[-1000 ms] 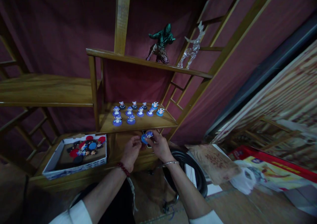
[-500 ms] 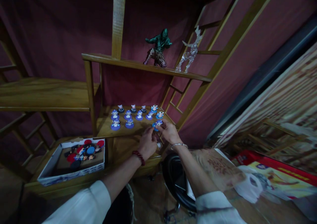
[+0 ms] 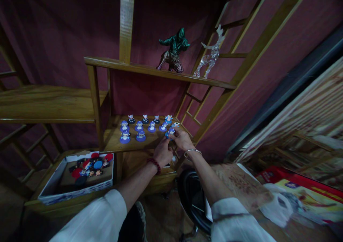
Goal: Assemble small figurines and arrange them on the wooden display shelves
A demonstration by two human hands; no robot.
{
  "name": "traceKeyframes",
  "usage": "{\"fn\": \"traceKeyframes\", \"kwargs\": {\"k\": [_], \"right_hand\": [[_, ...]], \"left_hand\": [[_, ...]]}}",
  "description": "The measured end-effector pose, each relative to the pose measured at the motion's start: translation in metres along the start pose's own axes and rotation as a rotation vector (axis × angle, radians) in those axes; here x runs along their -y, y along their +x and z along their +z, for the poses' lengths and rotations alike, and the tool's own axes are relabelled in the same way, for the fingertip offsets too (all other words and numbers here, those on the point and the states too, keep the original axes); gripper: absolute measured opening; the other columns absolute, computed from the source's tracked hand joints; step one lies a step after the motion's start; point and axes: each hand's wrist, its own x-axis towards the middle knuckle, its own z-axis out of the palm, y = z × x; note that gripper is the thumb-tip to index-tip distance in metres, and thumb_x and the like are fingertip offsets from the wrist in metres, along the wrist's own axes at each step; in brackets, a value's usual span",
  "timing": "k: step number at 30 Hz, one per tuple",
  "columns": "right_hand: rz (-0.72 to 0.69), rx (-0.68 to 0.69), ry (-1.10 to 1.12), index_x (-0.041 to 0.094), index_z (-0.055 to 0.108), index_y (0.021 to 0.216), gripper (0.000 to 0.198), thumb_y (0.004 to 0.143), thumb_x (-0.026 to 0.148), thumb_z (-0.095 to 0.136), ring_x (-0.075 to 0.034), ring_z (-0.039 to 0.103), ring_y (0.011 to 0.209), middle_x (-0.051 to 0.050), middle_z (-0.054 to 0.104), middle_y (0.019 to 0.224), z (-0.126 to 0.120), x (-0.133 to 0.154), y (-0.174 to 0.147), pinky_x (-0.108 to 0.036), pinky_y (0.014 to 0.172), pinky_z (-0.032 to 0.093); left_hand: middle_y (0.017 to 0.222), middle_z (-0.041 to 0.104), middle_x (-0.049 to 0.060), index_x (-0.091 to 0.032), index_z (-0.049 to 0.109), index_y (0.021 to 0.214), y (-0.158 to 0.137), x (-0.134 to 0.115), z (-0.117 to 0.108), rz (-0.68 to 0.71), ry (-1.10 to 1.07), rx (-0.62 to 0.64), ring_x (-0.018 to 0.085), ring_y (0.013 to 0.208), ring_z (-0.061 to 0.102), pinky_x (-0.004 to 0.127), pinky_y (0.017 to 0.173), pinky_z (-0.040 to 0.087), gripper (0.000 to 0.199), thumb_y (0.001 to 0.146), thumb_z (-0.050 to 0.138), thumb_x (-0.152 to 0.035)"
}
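Observation:
A small blue-based figurine [image 3: 169,132] is pinched by the fingers of my right hand [image 3: 183,140], just over the front right of the small shelf [image 3: 154,142]. My left hand [image 3: 163,152] reaches in from below and closes its fingertips on the same figurine's base. Behind and left of them stand purple-based figurines [image 3: 140,136] in two rows. Farther back are several black-based figurines [image 3: 145,119]. Two more blue-based figurines, one of them at the back right [image 3: 168,119], stand close behind my hands.
Lower left, an open cardboard box [image 3: 76,192] holds several loose figurines. On the upper shelf [image 3: 142,69] stand a green hooded statue [image 3: 175,51] and a clear deer figure [image 3: 210,58]. A black round stool [image 3: 187,195] and a white plastic bag [image 3: 277,206] are lower right.
Both hands stay at the held figurine, with the left hand shifted slightly right. The view has shifted a little; the standing figurines keep their places.

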Motion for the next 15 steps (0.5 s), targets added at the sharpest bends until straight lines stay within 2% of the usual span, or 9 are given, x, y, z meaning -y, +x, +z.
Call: {"fn": "traceKeyframes", "kwargs": {"k": [7, 15], "right_hand": [[0.026, 0.015, -0.01, 0.022, 0.058, 0.087, 0.018, 0.07, 0.029, 0.057, -0.014, 0.058, 0.067, 0.0, 0.062, 0.073, 0.0031, -0.0006, 0.0014, -0.024, 0.065, 0.043], [0.013, 0.044, -0.025, 0.022, 0.058, 0.08, 0.013, 0.071, 0.03, 0.056, -0.013, 0.057, 0.065, 0.0, 0.062, 0.071, -0.0001, 0.0004, 0.0011, -0.023, 0.063, 0.043]], "left_hand": [[0.124, 0.049, 0.009, -0.014, 0.055, 0.11, 0.0011, 0.0062, 0.0015, 0.008, 0.08, 0.023, 0.02, 0.115, 0.042, 0.032, 0.1, 0.027, 0.049, 0.064, 0.043, -0.001], [0.121, 0.051, 0.008, -0.016, 0.056, 0.107, -0.0006, 0.0028, -0.0003, 0.001, 0.046, 0.012, 0.02, 0.114, 0.043, 0.031, 0.1, 0.027, 0.048, 0.063, 0.044, 0.0]]}}
